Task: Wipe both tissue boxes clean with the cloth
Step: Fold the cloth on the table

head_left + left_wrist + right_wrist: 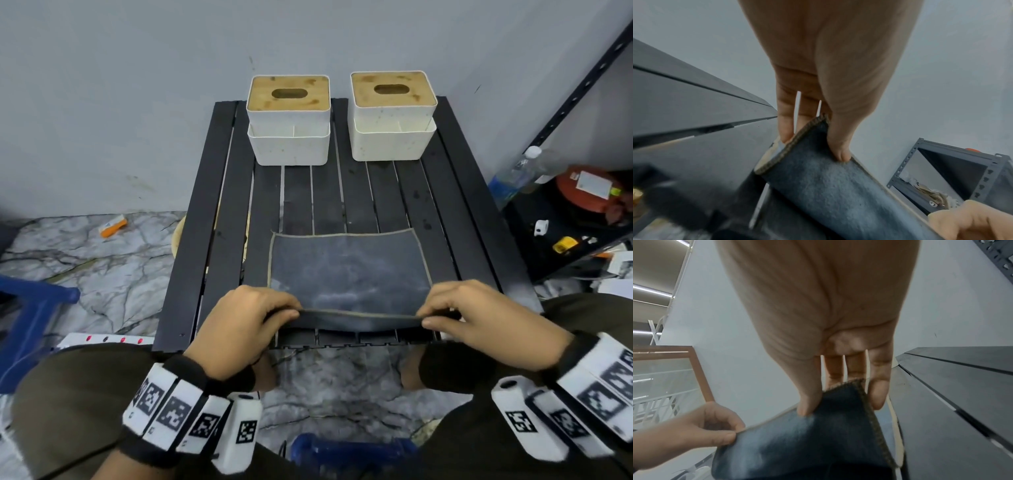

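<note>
Two white tissue boxes with stained wooden lids stand at the far end of the black slatted table: the left box and the right box. A dark grey cloth with a tan hem lies flat on the near half of the table. My left hand pinches its near left corner and my right hand pinches its near right corner, and the near edge is lifted off the slats. The left wrist view shows the thumb pressed on the cloth. The right wrist view shows the same grip on the cloth.
A grey wall stands right behind the boxes. A dark metal shelf with a water bottle and clutter is to the right. A blue stool and an orange item are on the marble floor at the left.
</note>
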